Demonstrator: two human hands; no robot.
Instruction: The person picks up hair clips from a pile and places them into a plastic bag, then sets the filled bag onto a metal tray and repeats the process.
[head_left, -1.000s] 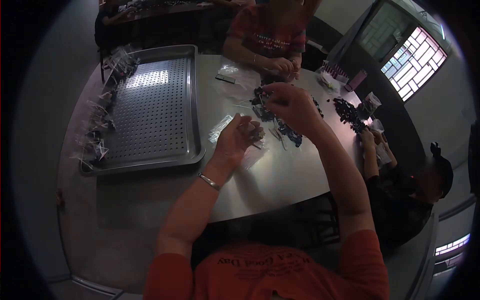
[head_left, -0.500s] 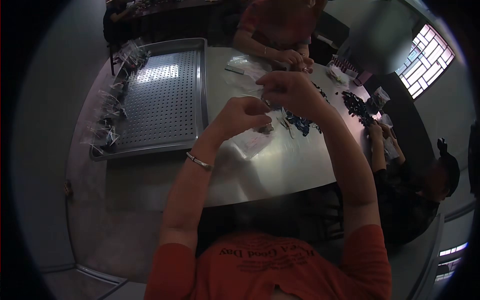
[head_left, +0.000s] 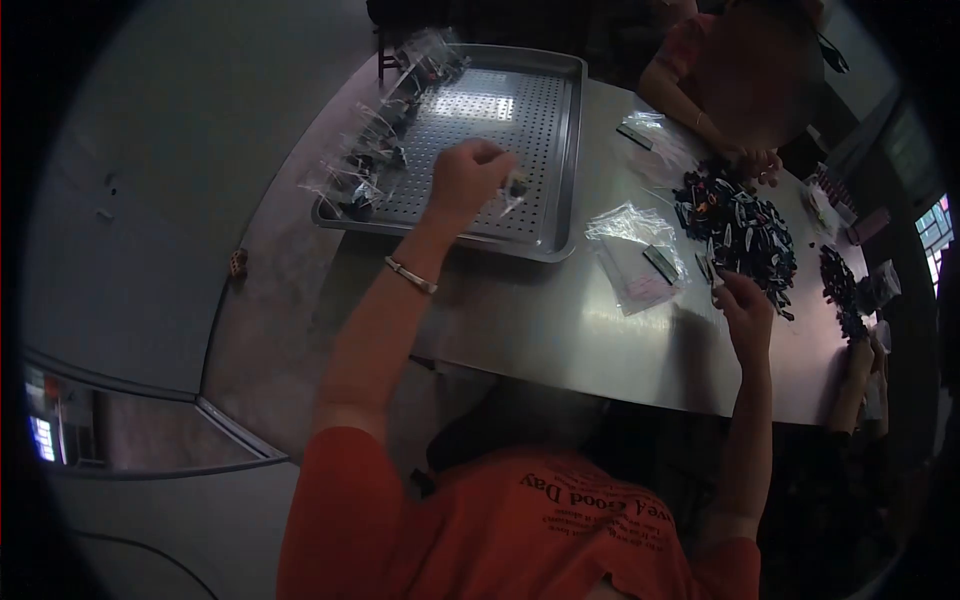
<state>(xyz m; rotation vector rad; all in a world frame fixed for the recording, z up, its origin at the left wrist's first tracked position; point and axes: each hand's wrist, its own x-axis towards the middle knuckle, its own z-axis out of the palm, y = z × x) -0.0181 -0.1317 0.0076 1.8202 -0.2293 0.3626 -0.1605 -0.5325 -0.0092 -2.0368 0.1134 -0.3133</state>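
My left hand is over the perforated metal tray, its fingers pinched on a small clear plastic bag with something dark inside. My right hand is at the near left edge of a heap of small dark pieces, some with white or coloured parts. Its thumb and fingers close at the end of a slim dark-and-pale piece, whose exact kind I cannot make out. Left of that hand, flat clear bags lie on the table with a dark strip across them.
Filled clear bags line the tray's left side. More clear bags lie near a person across the metal table. At right, another person's hands are beside a second dark heap.
My hands were close together above the table; now they are apart. The left has carried the small bag over the tray, and the right has gone down to the heap. The view has swung left.
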